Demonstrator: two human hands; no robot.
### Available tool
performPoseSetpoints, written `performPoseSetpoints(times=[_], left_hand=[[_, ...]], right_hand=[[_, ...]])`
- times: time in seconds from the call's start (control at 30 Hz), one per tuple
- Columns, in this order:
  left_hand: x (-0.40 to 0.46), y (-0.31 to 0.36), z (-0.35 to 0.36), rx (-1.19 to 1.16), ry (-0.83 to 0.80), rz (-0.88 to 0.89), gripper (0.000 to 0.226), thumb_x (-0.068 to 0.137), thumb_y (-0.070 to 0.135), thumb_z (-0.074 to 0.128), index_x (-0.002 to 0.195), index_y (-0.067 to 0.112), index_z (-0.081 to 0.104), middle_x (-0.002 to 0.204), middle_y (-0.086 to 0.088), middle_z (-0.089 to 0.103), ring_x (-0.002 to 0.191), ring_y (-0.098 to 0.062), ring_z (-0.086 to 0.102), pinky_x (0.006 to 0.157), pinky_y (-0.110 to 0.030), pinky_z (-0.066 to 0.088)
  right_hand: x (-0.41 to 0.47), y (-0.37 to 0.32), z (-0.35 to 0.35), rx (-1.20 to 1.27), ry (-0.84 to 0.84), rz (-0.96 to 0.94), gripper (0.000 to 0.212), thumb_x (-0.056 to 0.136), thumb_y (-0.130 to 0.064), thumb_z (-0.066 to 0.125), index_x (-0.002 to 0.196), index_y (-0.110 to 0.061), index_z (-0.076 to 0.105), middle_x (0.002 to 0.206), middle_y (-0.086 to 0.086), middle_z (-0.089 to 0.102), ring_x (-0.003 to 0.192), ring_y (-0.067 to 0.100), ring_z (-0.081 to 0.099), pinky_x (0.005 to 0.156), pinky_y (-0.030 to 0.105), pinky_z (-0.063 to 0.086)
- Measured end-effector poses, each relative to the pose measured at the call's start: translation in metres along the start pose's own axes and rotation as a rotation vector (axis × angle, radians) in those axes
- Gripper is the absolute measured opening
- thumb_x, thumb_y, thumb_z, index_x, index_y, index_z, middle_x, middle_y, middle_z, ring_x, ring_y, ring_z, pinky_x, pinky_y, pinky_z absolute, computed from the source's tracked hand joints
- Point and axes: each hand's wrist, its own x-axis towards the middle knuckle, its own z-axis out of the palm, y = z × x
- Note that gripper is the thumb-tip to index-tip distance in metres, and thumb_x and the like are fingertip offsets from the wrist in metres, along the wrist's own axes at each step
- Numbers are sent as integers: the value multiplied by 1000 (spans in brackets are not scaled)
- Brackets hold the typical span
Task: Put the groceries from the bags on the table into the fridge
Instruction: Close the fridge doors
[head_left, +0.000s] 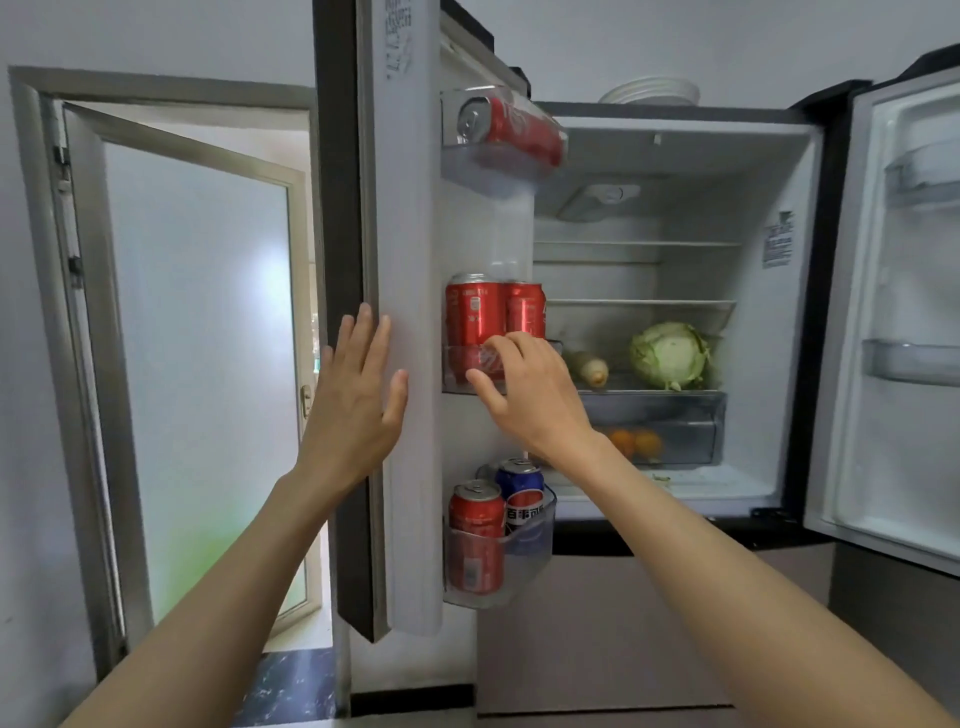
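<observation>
The fridge (675, 156) stands with both doors open. The left door (405, 260) carries three clear bins. One red can (511, 127) lies on its side in the top bin. Two red cans (475, 312) stand in the middle bin (452, 371). A red can (475, 540) and a blue can (522, 493) stand in the bottom bin. My left hand (358, 395) lies flat and open against the left door's edge. My right hand (524, 389) curls at the middle bin's front, thumb under it and fingers against the cans; whether it grips one is unclear.
Inside the fridge a cabbage (670, 356) and a corn cob (589, 366) lie on a shelf, with oranges (634, 441) in the drawer below. The right door (904, 312) hangs open with bare bins. A glass room door (197, 338) stands ajar at left. Plates (649, 93) sit on top.
</observation>
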Motion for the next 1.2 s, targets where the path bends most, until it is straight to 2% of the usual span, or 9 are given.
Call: performPoseSetpoints(times=[0.13, 0.2, 0.3, 0.47, 0.63, 0.73, 0.9, 1.07, 1.2], left_hand=[[22, 20, 2, 66, 31, 17, 65, 90, 43, 16, 149, 18, 2, 157, 0, -9, 143, -14, -13, 118, -38, -6], [33, 31, 6, 88, 60, 17, 65, 92, 43, 16, 149, 17, 1, 157, -1, -10, 142, -14, -15, 116, -34, -9], [46, 49, 16, 81, 62, 46, 64, 93, 42, 15, 149, 16, -1, 157, -1, -11, 142, -13, -16, 115, -32, -11], [47, 85, 42, 134, 83, 179, 60, 95, 39, 16, 144, 17, -12, 151, 2, -22, 140, -14, -22, 111, -27, -21], [48, 132, 67, 220, 112, 256, 59, 96, 35, 13, 148, 10, -1, 155, -7, -10, 142, -20, -14, 115, -35, -12], [51, 163, 80, 205, 74, 288, 59, 96, 34, 15, 148, 8, 9, 157, -10, 1, 141, -20, -14, 116, -36, -12], [57, 198, 93, 44, -54, 418, 53, 101, 29, 28, 148, 13, 11, 158, -3, 5, 137, -9, -16, 113, -26, -12], [59, 218, 116, -100, -68, 365, 54, 100, 24, 31, 149, 15, 11, 158, 0, 2, 143, -13, -12, 114, -27, -6], [60, 212, 140, -156, -147, 223, 55, 101, 21, 31, 149, 16, 6, 158, 1, -3, 142, -10, -15, 112, -26, -9]], right_hand=[[-8, 26, -10, 82, 45, 66, 38, 94, -39, 47, 118, -10, 54, 117, 6, 56, 108, 20, 51, 98, 34, 36], [-11, 40, -18, 96, 33, 108, 37, 96, -39, 43, 117, -11, 54, 117, 5, 56, 108, 19, 51, 102, 34, 32], [-16, 64, -29, 124, -10, 171, 39, 97, -39, 39, 123, -12, 50, 125, 5, 54, 117, 20, 49, 113, 40, 23], [-25, 94, -48, 254, -27, 314, 42, 99, -37, 38, 134, -15, 44, 140, 5, 48, 129, 23, 42, 112, 43, 27], [-44, 116, -53, 303, -1, 324, 53, 99, -33, 41, 146, -14, 28, 153, 2, 30, 141, 15, 25, 113, 29, 19], [-54, 129, -52, 285, 47, 274, 57, 98, -27, 45, 148, -14, 21, 156, 2, 22, 143, 11, 17, 114, 24, 13], [-63, 154, -59, 236, 41, 163, 58, 96, -20, 47, 148, -13, 21, 156, 2, 22, 143, 11, 17, 112, 20, 12], [-61, 175, -57, 341, -47, 203, 63, 95, -29, 51, 149, -20, 20, 154, -3, 26, 141, 12, 25, 115, 35, 28], [-55, 191, -52, 341, -201, 276, 68, 97, -30, 48, 150, -25, 7, 159, -3, 10, 145, 14, 14, 116, 38, 20]])
